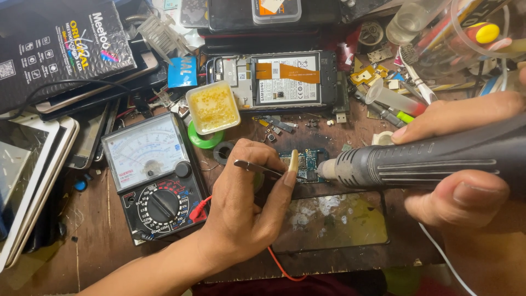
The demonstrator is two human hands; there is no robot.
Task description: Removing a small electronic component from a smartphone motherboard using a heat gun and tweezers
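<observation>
My left hand (pixel 246 208) grips metal tweezers (pixel 257 167), whose tips rest on a small blue circuit board (pixel 308 160) at the middle of the wooden bench. In my right hand (pixel 466 164) is a dark hot-air gun (pixel 427 159), held level from the right, with its metal nozzle (pixel 327 168) right at the board's right edge. The board lies at the top edge of a stained dark work mat (pixel 334 219).
An analog multimeter (pixel 153 178) with a red lead sits left of my left hand. Behind the board are a square tub of yellow flux (pixel 212 107), an opened phone (pixel 282 79) and small parts. Stacked phones, screens and a dark box (pixel 55 44) crowd the left; tools fill the back right.
</observation>
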